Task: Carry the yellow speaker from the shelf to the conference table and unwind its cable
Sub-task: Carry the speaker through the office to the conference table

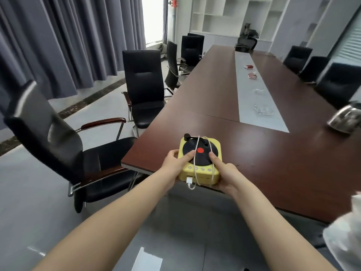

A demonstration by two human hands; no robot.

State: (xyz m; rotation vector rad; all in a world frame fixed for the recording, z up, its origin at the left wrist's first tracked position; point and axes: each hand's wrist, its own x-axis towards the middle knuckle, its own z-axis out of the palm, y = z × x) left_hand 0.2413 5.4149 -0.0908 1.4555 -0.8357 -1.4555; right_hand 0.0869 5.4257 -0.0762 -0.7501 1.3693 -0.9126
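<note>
The yellow speaker (pixel 203 174), shaped like a small record player with a black disc and a red centre, is held over the near corner of the dark brown conference table (pixel 273 153). A white cable (pixel 197 153) is wound around its body, and the plug end hangs below its front face. My left hand (pixel 174 164) grips the speaker's left side with the thumb on the disc. My right hand (pixel 224 174) grips its right side, thumb on top beside the cable.
Black office chairs (pixel 144 89) line the table's left side, one close at my left (pixel 58 145); more stand along the right. Small items and glass dishes (pixel 261 109) lie on the table's grey centre strip. A dark glass object (pixel 345 119) sits at the right edge.
</note>
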